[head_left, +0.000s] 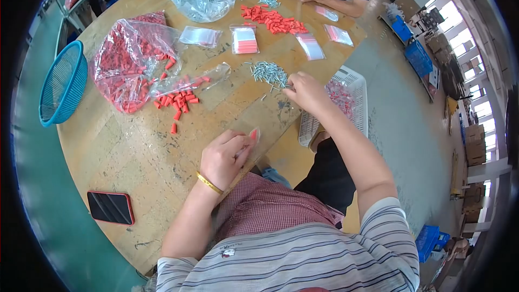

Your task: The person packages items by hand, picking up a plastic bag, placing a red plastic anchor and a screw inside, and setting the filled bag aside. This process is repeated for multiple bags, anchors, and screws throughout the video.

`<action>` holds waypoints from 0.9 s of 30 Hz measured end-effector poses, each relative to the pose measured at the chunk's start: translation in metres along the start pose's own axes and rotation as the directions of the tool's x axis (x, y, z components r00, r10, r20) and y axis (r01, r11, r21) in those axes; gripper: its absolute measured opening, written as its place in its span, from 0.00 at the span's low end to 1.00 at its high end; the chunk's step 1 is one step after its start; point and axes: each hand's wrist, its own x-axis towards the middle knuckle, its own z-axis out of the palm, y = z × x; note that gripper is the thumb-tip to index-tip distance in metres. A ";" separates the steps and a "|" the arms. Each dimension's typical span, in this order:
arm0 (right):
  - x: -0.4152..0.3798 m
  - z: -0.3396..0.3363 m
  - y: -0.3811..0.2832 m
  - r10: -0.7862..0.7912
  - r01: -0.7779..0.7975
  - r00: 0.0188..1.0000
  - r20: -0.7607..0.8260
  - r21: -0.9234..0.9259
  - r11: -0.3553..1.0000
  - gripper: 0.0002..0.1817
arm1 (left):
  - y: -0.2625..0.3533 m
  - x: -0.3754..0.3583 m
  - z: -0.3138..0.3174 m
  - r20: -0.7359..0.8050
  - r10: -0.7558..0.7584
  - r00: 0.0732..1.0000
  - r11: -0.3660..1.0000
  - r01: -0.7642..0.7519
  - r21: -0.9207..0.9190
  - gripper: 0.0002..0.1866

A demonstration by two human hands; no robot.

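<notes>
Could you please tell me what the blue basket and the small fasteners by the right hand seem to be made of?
Blue basket: probably plastic with a slight sheen, judging by its even colour and moulded-looking mesh.
Small fasteners: likely metal, perhaps plated, given their silvery-blue glint.

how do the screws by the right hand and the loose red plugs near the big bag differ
The screws are thin and silvery; the red plugs are much thicker and red. The screws sit at the right hand's fingertips, while the red plugs lie beside the big bag, away from both hands. Both form loose heaps on the table.
</notes>
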 end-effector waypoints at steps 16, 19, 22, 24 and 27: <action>-0.002 -0.009 -0.024 0.011 -0.128 0.985 0.173 0.684 0.718 0.05 | -0.003 0.001 0.000 -0.060 -0.017 0.998 0.995 0.011 -0.101 0.07; -0.025 -0.009 -0.057 -0.027 -0.143 0.982 0.187 0.830 0.540 0.04 | -0.007 0.000 -0.001 -0.055 -0.024 0.998 0.996 0.019 -0.088 0.07; -0.043 -0.009 -0.084 -0.054 -0.120 0.985 0.163 0.877 0.465 0.03 | -0.007 0.000 -0.001 -0.057 -0.026 0.998 0.997 0.022 -0.071 0.07; -0.052 -0.007 -0.094 -0.079 -0.046 0.992 0.097 0.871 0.489 0.04 | -0.006 -0.001 -0.002 -0.057 -0.033 0.998 0.997 0.029 -0.065 0.07; -0.054 -0.005 -0.096 -0.220 0.189 0.974 -0.057 0.739 0.647 0.06 | -0.009 0.000 -0.003 -0.114 0.010 0.993 0.999 -0.015 -0.038 0.08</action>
